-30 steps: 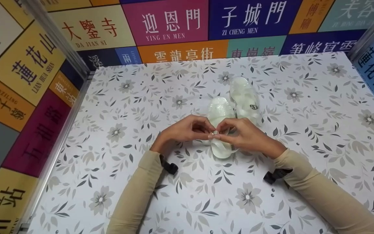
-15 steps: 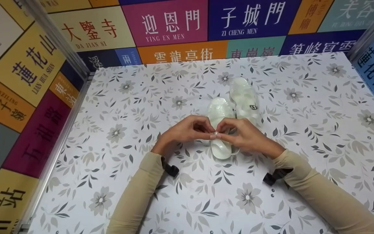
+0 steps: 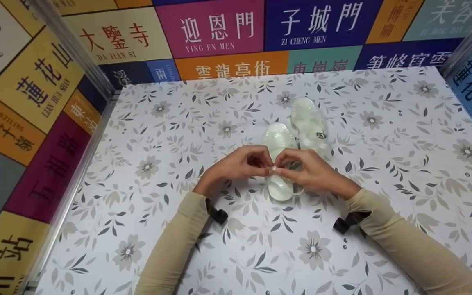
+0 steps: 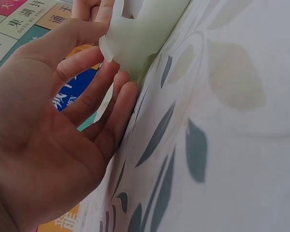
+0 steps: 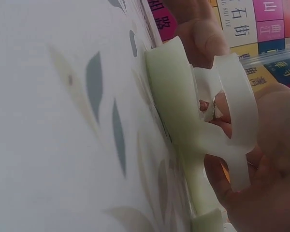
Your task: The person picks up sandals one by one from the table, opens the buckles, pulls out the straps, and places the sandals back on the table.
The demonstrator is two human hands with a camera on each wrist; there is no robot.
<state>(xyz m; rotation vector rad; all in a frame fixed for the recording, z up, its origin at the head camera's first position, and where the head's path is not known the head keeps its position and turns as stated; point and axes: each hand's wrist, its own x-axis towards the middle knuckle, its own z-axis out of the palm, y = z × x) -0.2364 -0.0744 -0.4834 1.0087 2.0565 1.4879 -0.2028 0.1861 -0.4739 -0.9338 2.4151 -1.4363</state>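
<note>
A pale green, translucent sandal [image 3: 281, 191] lies on the table with its toe pointing away, partly hidden by both hands. My left hand [image 3: 240, 163] comes in from the left, thumb and forefinger pinching the sandal's strap at a small shiny part, perhaps a buckle. From the other side, my right hand [image 3: 309, 170] pinches the same spot, its fingertips meeting the left ones. In the right wrist view a whitish strap [image 5: 241, 106] arches over the sole. The left wrist view has the sandal's heel end [image 4: 147, 36] close to the fingers.
A matching sandal [image 3: 307, 114] with a dark emblem lies just behind and to the right. Beneath everything spreads a white tabletop [image 3: 240, 254] with a leaf and flower print. Colourful panels with lettering [image 3: 223, 30] stand along the back and sides.
Both hands stay at the strap with only slight finger movement. The small shiny part, plainer a second ago, is now more covered by the fingertips.
</note>
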